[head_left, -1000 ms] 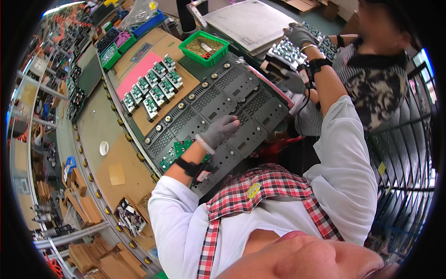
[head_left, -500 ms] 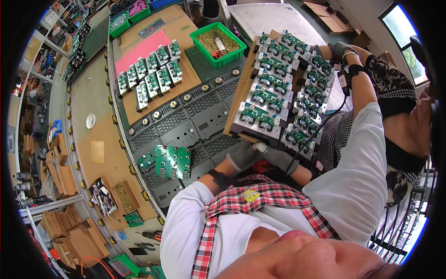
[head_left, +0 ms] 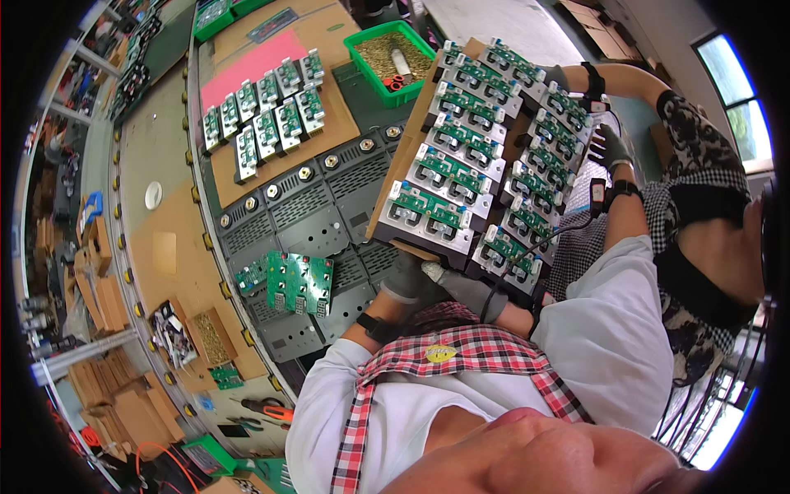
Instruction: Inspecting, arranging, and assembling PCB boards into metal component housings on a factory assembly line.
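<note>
A cardboard tray (head_left: 388, 216) holds several metal heat-sink blocks with green circuit boards (head_left: 461, 169), tilted over the dark perforated panels. My left hand (head_left: 407, 280), in a grey glove, is at the tray's near edge, seemingly gripping it; the fingertips are mostly hidden. To the right of the tray, my gloved right hand (head_left: 611, 148) is open with fingers spread, apart from it. A co-worker's gloved hand (head_left: 473, 294) is at the near edge beside my left hand, the other (head_left: 558, 78) at the far right corner. Bare green boards (head_left: 298, 284) lie left of my left hand.
More heat-sink blocks (head_left: 265, 132) stand in two rows on cardboard at the back left. A green bin (head_left: 354, 43) of small brass-coloured parts stands beyond the tray. Perforated panels (head_left: 306, 218) with brass nuts cover the bench. A cable (head_left: 555, 236) crosses the tray's right side.
The tray has moved left over the panels, my left hand moving with it. My right hand has come away from the far right end and opened. The co-worker's hands stay at the tray.
</note>
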`<control>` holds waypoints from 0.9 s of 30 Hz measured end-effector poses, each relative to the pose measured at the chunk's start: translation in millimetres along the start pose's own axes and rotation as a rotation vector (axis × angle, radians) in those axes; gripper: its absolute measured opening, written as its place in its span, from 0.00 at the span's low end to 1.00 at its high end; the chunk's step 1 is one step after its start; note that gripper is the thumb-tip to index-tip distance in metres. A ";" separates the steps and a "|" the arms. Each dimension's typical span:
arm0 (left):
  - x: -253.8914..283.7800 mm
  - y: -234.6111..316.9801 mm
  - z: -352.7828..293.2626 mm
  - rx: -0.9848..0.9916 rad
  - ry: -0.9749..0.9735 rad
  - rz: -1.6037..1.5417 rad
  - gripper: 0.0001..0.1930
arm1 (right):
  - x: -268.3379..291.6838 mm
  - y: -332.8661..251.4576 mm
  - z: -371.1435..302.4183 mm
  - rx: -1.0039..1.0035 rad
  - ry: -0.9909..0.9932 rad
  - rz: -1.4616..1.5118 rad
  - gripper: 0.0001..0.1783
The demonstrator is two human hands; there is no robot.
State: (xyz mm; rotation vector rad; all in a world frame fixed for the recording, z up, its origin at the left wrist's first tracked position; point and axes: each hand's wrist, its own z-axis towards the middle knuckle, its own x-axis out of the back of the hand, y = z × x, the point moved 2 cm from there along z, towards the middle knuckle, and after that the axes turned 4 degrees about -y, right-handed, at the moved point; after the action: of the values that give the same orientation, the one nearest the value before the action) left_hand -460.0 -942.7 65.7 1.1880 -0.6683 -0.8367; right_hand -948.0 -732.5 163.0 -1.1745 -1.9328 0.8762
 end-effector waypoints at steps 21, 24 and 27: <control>24.3 20.2 8.4 -0.012 0.228 0.188 0.30 | -82.2 3.5 2.8 0.320 -0.531 0.491 0.21; 31.6 42.8 13.5 -0.043 0.217 -0.633 0.30 | -77.9 -6.6 -27.0 0.582 -0.393 0.187 0.20; 35.5 70.2 19.1 0.009 0.198 -1.239 0.33 | -76.2 -5.4 -55.8 0.609 -0.408 0.159 0.20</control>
State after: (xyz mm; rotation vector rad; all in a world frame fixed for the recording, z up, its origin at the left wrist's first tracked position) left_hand -442.2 -971.9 139.1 1.6467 0.3306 -1.6839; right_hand -877.9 -793.7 180.3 -0.8245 -1.6796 1.7495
